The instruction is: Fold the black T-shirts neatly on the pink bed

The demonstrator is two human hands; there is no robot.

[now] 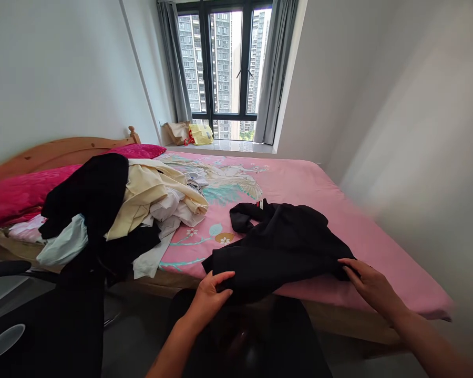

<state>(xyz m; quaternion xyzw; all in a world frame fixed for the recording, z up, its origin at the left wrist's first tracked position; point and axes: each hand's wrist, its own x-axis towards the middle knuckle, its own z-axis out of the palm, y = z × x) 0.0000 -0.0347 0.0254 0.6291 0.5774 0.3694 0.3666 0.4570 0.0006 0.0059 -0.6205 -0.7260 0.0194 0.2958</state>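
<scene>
Black garment kinda rumpled on pink bedsheet, right at near edge, bit drooping over. Left hand pinching its near left corner, right hand pinching right end. Messy clothes heap off left, window beyond bed.

You are in a home bedroom. A bed with a wooden headboard, crimson pillows and a pink floral sheet fills most of your view, with a heap of clothes on it. Beyond, grey curtains flank a window facing residential tower blocks, so you seem well above street level.
</scene>
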